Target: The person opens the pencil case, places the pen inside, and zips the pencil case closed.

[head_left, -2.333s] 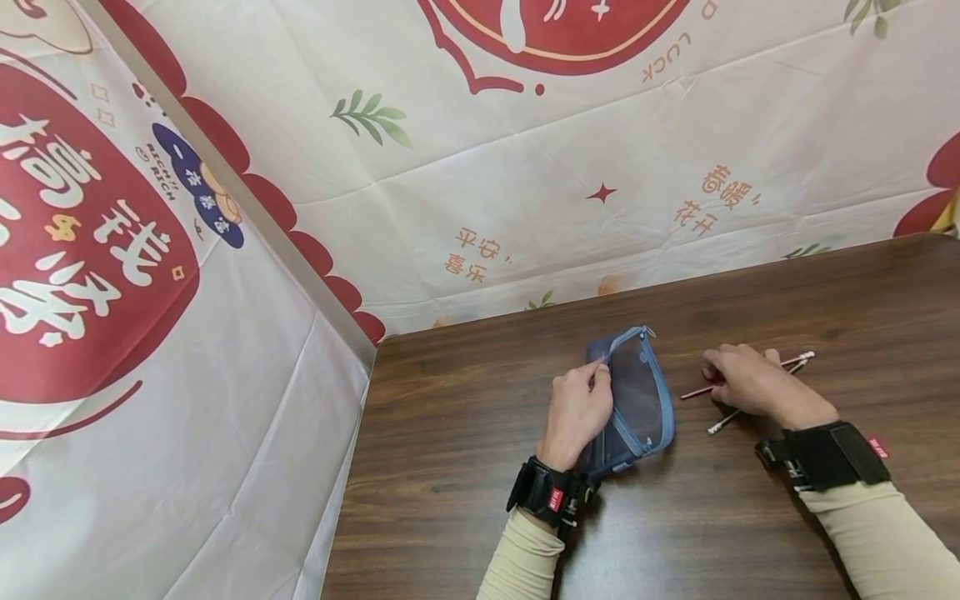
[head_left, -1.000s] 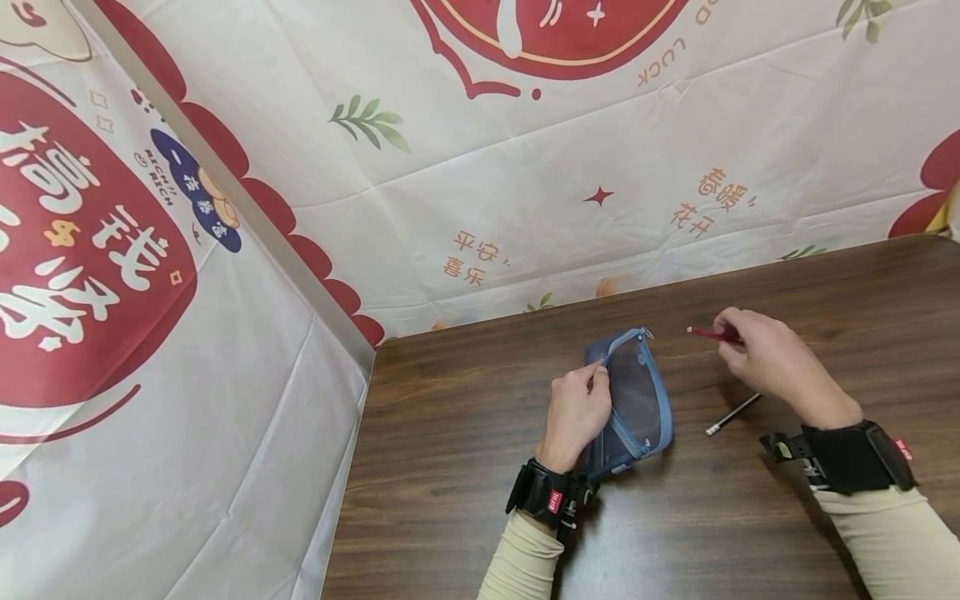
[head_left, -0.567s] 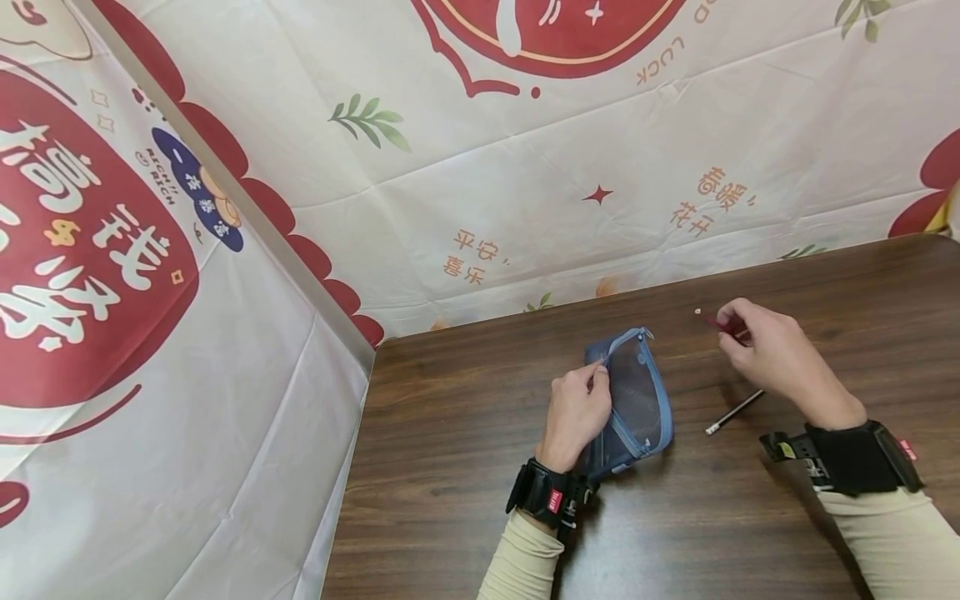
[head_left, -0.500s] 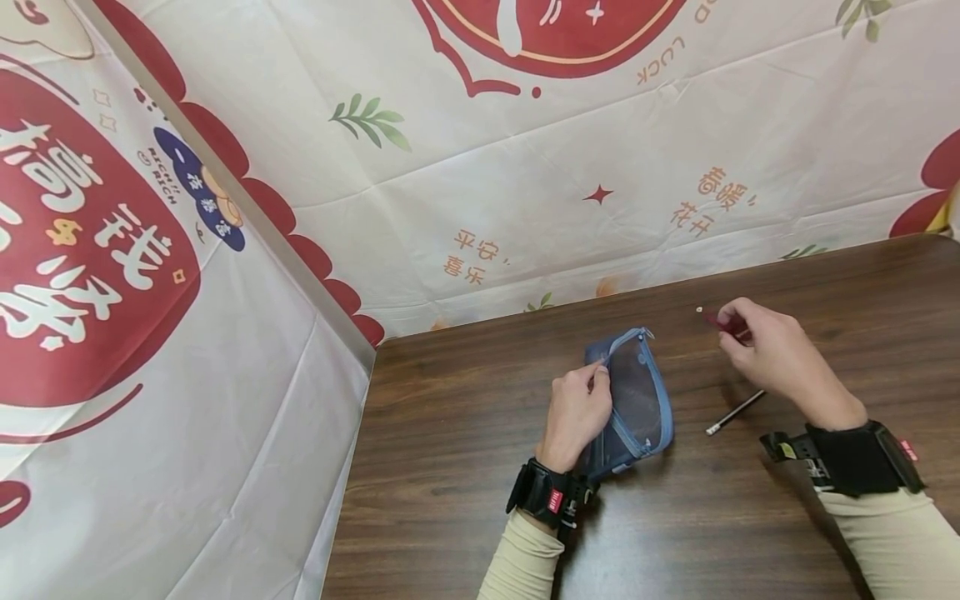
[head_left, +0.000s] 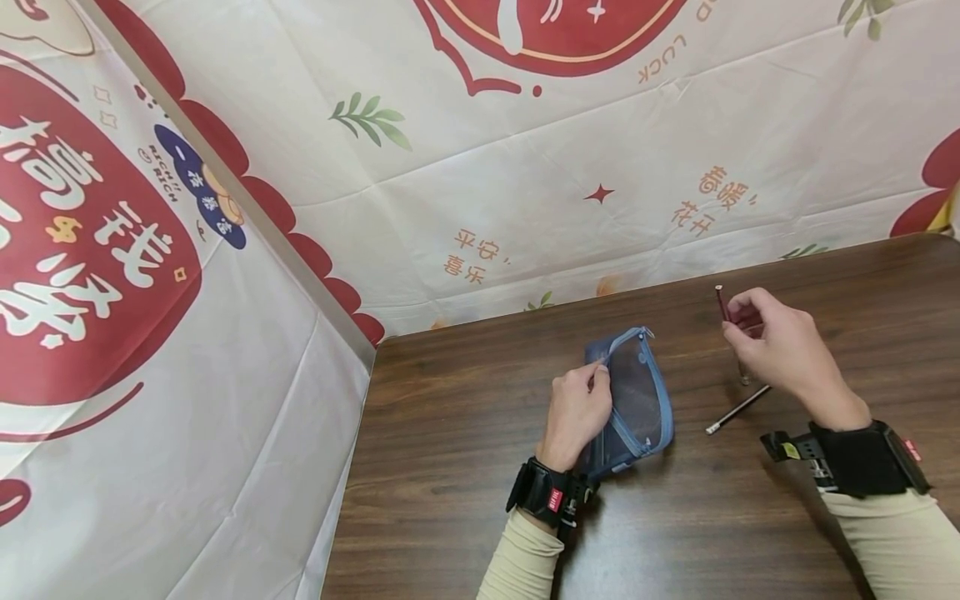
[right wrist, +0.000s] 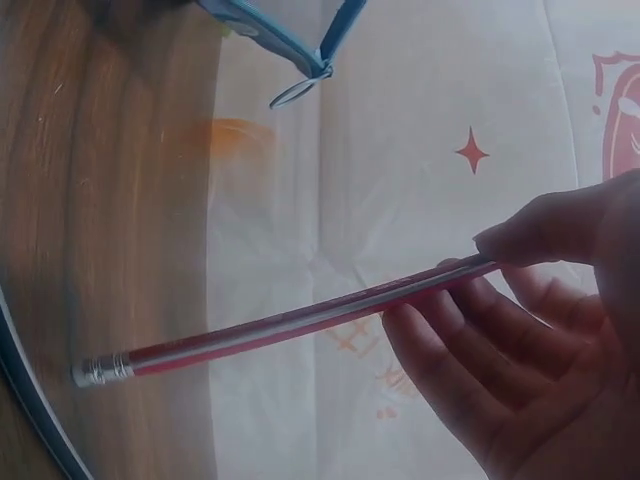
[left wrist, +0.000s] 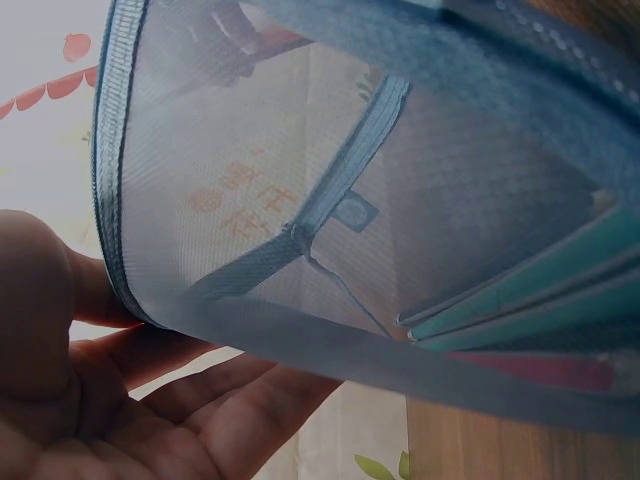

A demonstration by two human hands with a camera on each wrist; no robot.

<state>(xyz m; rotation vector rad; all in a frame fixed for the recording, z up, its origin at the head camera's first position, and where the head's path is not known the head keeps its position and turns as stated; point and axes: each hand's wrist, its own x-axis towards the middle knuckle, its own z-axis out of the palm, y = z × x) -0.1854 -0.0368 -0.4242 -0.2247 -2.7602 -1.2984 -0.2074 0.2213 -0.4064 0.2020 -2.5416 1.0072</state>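
Observation:
A blue mesh pencil case point(head_left: 643, 396) lies on the brown table with its zipper undone and its mouth spread. My left hand point(head_left: 579, 410) pinches the left edge of that mouth. Through the mesh in the left wrist view, green pencils point(left wrist: 530, 285) and a red one point(left wrist: 540, 370) show inside. To the right of the case, my right hand point(head_left: 783, 350) holds a red pencil point(right wrist: 270, 325) between thumb and fingers, raised over the table. Its eraser end points down, away from the palm. A dark pencil point(head_left: 738, 408) with a white eraser lies below this hand.
The wooden table point(head_left: 450, 500) meets a white printed cloth point(head_left: 525, 208) hanging along its back edge. Another printed cloth point(head_left: 247, 400) hangs at the left side. A metal zipper pull point(right wrist: 293, 93) sticks out from the case's far corner.
My right hand has picked the red pencil up from beside the dark one, lifted it and turned it from near level to steep. The left hand and the case have stayed put.

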